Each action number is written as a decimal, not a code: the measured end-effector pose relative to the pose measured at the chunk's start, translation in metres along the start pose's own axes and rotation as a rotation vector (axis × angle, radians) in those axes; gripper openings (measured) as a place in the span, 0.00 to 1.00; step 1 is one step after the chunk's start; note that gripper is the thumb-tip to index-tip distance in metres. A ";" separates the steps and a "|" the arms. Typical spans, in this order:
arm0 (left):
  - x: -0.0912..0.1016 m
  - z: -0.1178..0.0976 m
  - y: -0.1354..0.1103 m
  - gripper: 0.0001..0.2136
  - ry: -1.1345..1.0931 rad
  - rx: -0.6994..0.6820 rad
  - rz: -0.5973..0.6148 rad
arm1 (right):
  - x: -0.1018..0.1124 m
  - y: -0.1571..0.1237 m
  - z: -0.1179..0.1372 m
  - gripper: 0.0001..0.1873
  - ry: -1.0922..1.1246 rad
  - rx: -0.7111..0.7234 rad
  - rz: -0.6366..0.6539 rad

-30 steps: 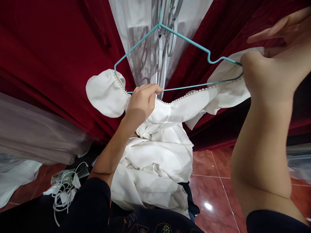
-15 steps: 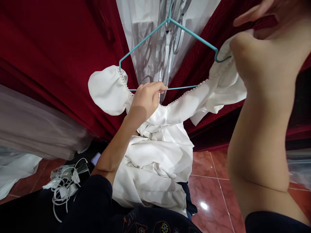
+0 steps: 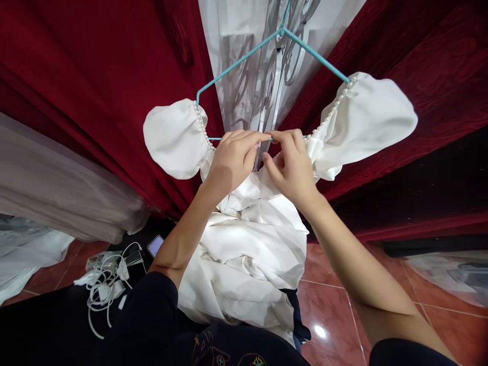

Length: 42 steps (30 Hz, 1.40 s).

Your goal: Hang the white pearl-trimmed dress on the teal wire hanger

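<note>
A teal hanger [image 3: 244,58] carries a white dress [image 3: 259,239] with puffed sleeves and a pearl-beaded neckline. Both sleeves sit over the hanger's ends, and the skirt is bunched in my lap. My left hand [image 3: 236,155] is closed around the hanger's bottom bar by the neckline. Beside it, my right hand [image 3: 292,162] rests at the same bar with fingers curled, its fingertips almost meeting the left ones. What lies under the right fingers is partly hidden, as is the middle of the neckline.
Dark red curtains [image 3: 114,76] hang on both sides, with a white metal scrollwork piece [image 3: 272,81] between them. At the lower left, white cables [image 3: 102,295] and a phone [image 3: 154,246] lie on a black surface. Pale sheer fabric [image 3: 57,173] hangs at left above the red tiled floor [image 3: 324,305].
My right hand has come down from the upper right to the bottom bar. The right sleeve now sits over the hanger's end, which was bare before. My left hand keeps its grip.
</note>
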<state>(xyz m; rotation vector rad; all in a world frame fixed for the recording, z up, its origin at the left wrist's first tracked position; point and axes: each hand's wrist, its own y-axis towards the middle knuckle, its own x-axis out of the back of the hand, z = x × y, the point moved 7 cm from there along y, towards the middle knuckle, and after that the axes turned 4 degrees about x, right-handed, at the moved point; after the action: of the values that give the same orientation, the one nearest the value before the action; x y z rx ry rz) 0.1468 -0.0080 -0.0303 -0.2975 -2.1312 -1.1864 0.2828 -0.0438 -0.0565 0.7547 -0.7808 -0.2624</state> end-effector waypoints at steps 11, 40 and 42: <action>0.076 0.047 -0.012 0.19 0.225 0.049 -0.734 | -0.008 -0.005 -0.015 0.20 0.016 -0.021 -0.198; 0.064 0.017 -0.040 0.11 -0.019 -0.032 -0.002 | 0.008 0.009 -0.013 0.16 -0.015 -0.003 -0.271; 0.058 -0.001 -0.029 0.12 0.055 -0.086 -0.055 | 0.009 0.009 -0.007 0.15 -0.014 -0.005 -0.239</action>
<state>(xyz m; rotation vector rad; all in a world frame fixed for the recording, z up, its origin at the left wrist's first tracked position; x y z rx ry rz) 0.0901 -0.0318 -0.0115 -0.2428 -2.0568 -1.3054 0.2932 -0.0382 -0.0487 0.8429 -0.7023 -0.4845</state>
